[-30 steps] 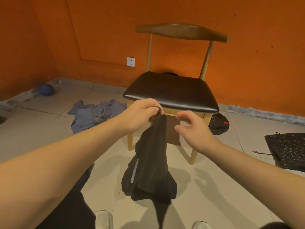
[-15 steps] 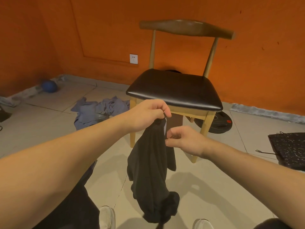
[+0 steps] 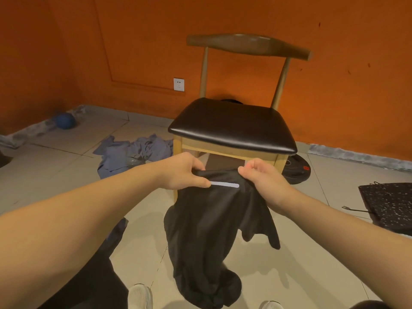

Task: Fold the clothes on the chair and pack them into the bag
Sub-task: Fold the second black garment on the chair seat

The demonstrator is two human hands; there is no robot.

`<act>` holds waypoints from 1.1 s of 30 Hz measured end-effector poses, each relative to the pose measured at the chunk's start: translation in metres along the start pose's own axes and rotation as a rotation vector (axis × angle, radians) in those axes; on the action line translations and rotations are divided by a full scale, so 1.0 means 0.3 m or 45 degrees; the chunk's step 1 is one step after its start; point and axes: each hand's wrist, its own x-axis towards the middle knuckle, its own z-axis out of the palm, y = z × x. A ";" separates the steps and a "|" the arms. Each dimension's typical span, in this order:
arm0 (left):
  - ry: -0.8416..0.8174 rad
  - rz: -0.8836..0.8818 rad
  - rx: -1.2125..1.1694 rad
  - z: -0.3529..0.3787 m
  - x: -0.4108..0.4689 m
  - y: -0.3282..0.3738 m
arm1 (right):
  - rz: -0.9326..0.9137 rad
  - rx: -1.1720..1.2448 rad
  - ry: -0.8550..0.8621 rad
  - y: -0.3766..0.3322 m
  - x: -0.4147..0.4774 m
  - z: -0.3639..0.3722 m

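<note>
Item 1: black garment (image 3: pixel 209 230). I see it held up in the air just in front of the front edge of the chair (image 3: pixel 231 126) seat. It hangs slack, and its lower end bunches between my white shoes (image 3: pixel 140 295). A pale reflective strip (image 3: pixel 225 185) runs along its top edge.

Item 2: left hand (image 3: pixel 185 172). Its thumb and curled fingers pinch the top edge at the strip's left end.

Item 3: right hand (image 3: pixel 260 177). Its fingers are curled tight on the same edge at the strip's right end.

Item 4: blue-grey clothes (image 3: pixel 133 152), in a crumpled heap on the floor left of the chair.

Item 5: black speckled bag (image 3: pixel 390 204), lying flat at the floor's right edge, well apart from the garment.

Item 6: weight plate (image 3: pixel 296 170), on the floor beside the chair's right front leg.
</note>
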 end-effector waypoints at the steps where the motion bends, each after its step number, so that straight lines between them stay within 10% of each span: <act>1: 0.010 0.002 0.029 0.004 0.004 0.002 | -0.009 0.006 -0.025 -0.006 -0.004 0.003; 10: 0.101 0.066 -0.018 0.053 0.038 0.038 | -0.057 -0.364 -0.336 -0.064 -0.038 0.031; 22: -0.320 -0.155 -0.047 0.101 0.029 -0.072 | -0.079 0.024 0.012 -0.040 -0.035 -0.032; 33: 0.256 0.044 -0.141 0.065 0.045 0.009 | -0.088 -0.464 -0.275 -0.021 -0.046 0.007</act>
